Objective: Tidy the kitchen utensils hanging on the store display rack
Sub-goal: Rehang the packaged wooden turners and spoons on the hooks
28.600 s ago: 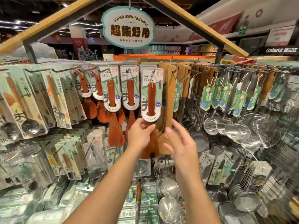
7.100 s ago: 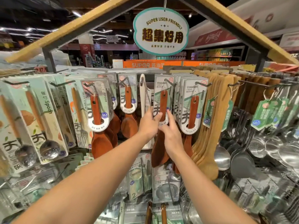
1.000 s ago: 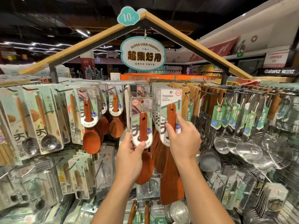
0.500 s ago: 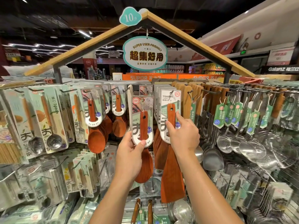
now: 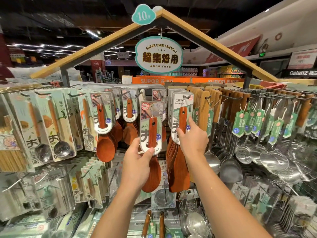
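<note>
Overhead, the hanging sign (image 5: 158, 54) reads "SUPER USER-FRIENDLY"; a tag (image 5: 143, 15) says "10". The left hand (image 5: 137, 166) pinches one carded rice spoon (image 5: 151, 133), marked "RICE spoon", just off its hook. Beside its fingers, the right hand (image 5: 193, 140) grips a "Wooden" turner card (image 5: 182, 117), frontmost of a hanging stack. "SUPOR" banners (image 5: 161, 81) behind.

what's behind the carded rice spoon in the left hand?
Behind the rice spoon that the left hand holds, the top of another rice spoon card hangs on its hook. The spoon's card and bowl cover the rest of it and whatever lies behind.
</note>
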